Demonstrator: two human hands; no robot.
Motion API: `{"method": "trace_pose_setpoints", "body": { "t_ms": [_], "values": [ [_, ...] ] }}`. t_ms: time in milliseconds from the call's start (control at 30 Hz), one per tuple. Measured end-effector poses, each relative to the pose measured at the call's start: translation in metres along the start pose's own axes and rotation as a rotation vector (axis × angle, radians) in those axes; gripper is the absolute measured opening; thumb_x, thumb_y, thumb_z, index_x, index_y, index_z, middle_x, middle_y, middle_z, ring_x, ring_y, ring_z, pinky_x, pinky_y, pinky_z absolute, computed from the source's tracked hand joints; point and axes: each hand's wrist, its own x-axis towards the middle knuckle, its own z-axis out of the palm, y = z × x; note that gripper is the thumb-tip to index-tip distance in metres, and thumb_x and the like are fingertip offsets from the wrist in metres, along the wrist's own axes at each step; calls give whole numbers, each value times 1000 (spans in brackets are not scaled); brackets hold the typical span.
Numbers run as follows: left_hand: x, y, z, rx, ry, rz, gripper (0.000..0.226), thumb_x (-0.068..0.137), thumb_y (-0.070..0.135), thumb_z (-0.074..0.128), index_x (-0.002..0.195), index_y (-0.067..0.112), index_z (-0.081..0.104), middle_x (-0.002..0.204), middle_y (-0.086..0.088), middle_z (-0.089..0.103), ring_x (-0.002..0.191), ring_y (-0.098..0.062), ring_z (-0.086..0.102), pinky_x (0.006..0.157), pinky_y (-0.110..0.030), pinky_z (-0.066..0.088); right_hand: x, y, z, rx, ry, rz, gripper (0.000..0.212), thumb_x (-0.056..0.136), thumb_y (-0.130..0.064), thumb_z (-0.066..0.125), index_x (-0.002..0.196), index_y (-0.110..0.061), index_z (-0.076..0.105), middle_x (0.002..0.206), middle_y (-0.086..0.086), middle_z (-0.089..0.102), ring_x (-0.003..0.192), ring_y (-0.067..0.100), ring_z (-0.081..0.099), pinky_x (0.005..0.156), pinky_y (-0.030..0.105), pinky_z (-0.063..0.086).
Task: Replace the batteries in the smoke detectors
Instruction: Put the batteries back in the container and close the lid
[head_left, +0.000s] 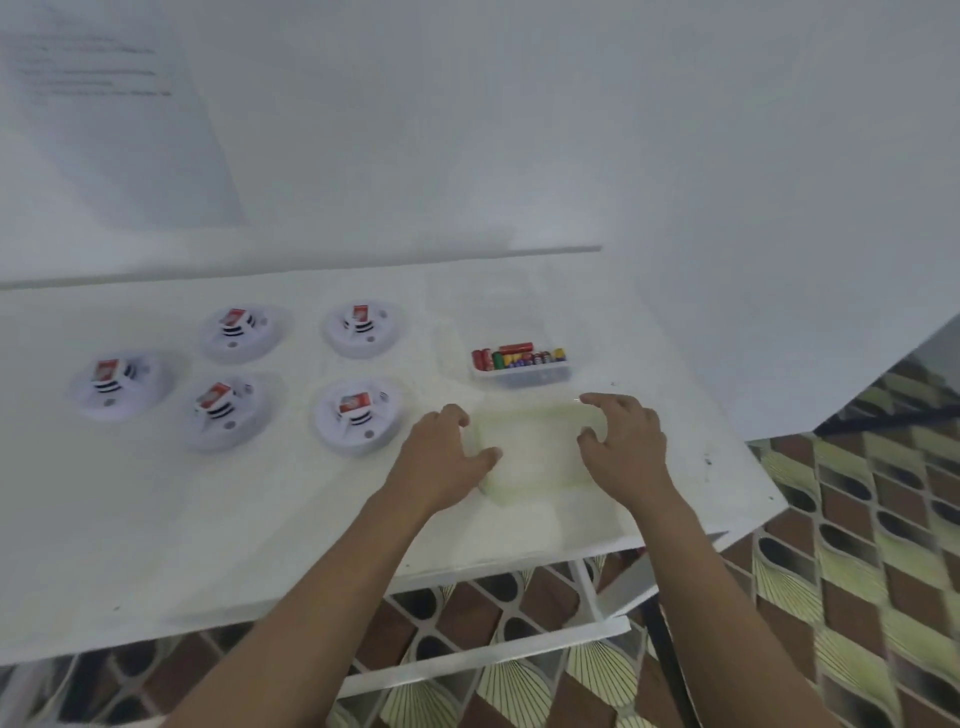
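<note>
Left hand (441, 457) and right hand (626, 447) curl round a clear, rounded plastic tub (535, 460); behind it, a box (524, 378) of batteries (519, 357); five round white detectors (358, 434) leftward.

On a white table (208, 519), the left hand (441, 460) and right hand (626, 449) grip opposite sides of a pale translucent plastic tub (535, 457) at the near right. Just beyond it sits a small clear plastic box (524, 378) of coloured batteries (519, 358). Further left lie five round white smoke detectors (358, 431), each topped by a red-and-white battery (355, 402).
</note>
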Motion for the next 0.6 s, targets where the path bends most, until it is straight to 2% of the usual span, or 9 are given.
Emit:
{"method": "trace_pose_setpoints", "body": {
  "t_ms": [133,300,433,533,600],
  "values": [
    [-4,4,11,46,75,-53,53,89,49,62,133,21,50,122,-4,57,107,-24,57,86,-35,48,2,22,-1,-56,-50,93,52,102,-28,45,153,-20,37,156,7,38,142,31,29,112,47,23],
    [-14,11,11,125,189,-82,49,86,51,59,131,30,58,126,5,48,98,-19,60,77,-32,50,4,29,-8,-116,-72,39,49,103,-32,43,151,-20,40,150,3,49,138,29,38,110,46,27],
    [-20,16,9,48,319,-54,48,81,46,65,126,28,65,124,7,50,93,-13,57,75,-31,50,3,27,-16,-159,-33,13,56,98,-36,50,151,-24,41,154,-1,45,140,26,39,111,46,24],
    [-22,21,3,-43,359,-32,48,82,40,67,127,25,64,120,4,59,97,-14,57,77,-29,45,1,18,-24,-130,33,1,49,91,-37,57,139,-27,55,143,-5,56,129,22,48,106,42,26],
    [-24,24,-2,-115,386,-15,47,83,33,67,128,21,63,103,3,65,93,-15,59,76,-28,45,-2,12,-29,-59,61,10,41,88,-37,61,128,-28,62,126,-8,65,107,18,60,96,36,35]
  ]
}}
